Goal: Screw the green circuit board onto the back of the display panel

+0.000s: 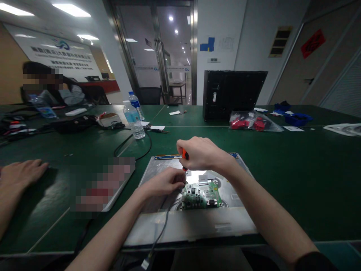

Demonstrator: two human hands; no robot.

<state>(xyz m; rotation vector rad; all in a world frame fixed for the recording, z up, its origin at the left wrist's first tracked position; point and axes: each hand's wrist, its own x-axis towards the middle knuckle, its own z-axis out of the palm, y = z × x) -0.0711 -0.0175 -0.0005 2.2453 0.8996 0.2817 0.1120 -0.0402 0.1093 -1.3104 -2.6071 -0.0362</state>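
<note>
My right hand (204, 153) is closed around the orange and black handle of a screwdriver (185, 154), held upright with its shaft pointing down. The tip meets the upper left corner of a green circuit board (201, 195). My left hand (166, 181) has its fingers pinched together beside the shaft at that corner; whatever sits between them is hidden. The board lies on the silver metal back of a flat display panel (239, 216), which rests on the table. A thin dark cable (166, 222) runs from near the board over the panel's front edge.
On the green table (282, 169), a phone-like device (118, 197) lies left of the panel. Water bottles (134, 122) stand farther back. A black monitor (234, 94) and bagged red parts (248, 121) are behind. Another person's hand (24, 173) rests at the left.
</note>
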